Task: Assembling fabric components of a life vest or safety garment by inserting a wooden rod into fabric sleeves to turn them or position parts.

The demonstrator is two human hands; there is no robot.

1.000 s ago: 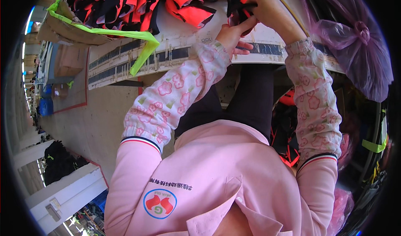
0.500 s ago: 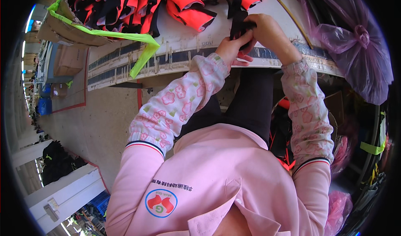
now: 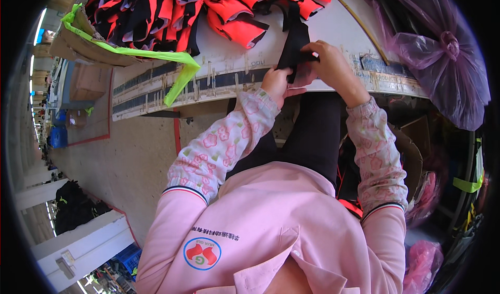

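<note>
A black fabric piece (image 3: 296, 40) stretches from the far side of the white table (image 3: 245, 65) down to its front edge, where both my hands grip it. My left hand (image 3: 277, 82) is closed on its lower left corner, with part of the fingers tucked beneath. On the right, my right hand (image 3: 328, 60) pinches the other side between thumb and fingers. Just beyond lie orange-and-black fabric pieces (image 3: 234, 26), the nearest of them left of the black piece. A smooth pinkish patch shows between my hands; I cannot tell what it is.
A cardboard box (image 3: 86, 44) with a lime-green strip (image 3: 179, 67) over its edge stands at the table's left. Purple plastic bags (image 3: 442, 54) hang at the right. A thin yellowish rod (image 3: 362, 28) lies on the table's right part. Below are my legs and the floor.
The black fabric, bunched between my hands before, is now spread out more. My hands have moved apart, the left one a little lower and to the left.
</note>
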